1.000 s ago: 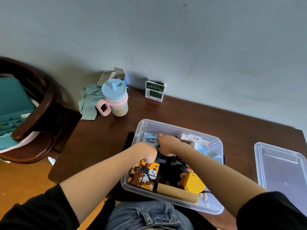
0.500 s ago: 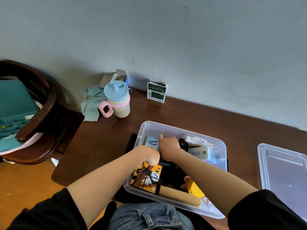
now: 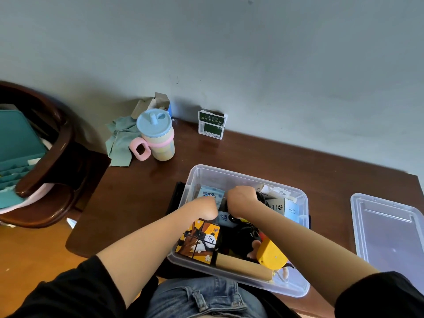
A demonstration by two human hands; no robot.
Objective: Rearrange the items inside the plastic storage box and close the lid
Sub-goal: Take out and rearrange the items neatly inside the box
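Observation:
The clear plastic storage box (image 3: 241,177) stands open on the brown table in front of me. Its lid (image 3: 390,237) lies flat to the right. Inside are a panda picture cube (image 3: 199,241), a wooden roller (image 3: 243,266), a yellow toy (image 3: 271,253), a black item (image 3: 243,237), a blue tissue pack (image 3: 210,193) and white cartons (image 3: 278,203). My left hand (image 3: 205,208) reaches down behind the cube, its fingers hidden. My right hand (image 3: 242,198) is curled at the back of the box, gripping a black item beside the cartons.
A pastel sippy cup (image 3: 158,136) and a green cloth (image 3: 121,141) sit at the table's back left. A small green-and-white carton (image 3: 212,125) stands by the wall. A dark wooden chair (image 3: 46,157) with teal items stands left of the table.
My right hand has pulled a black item up at the back of the box, and the white cartons have shifted and tipped toward the right wall. My left hand stays beside it.

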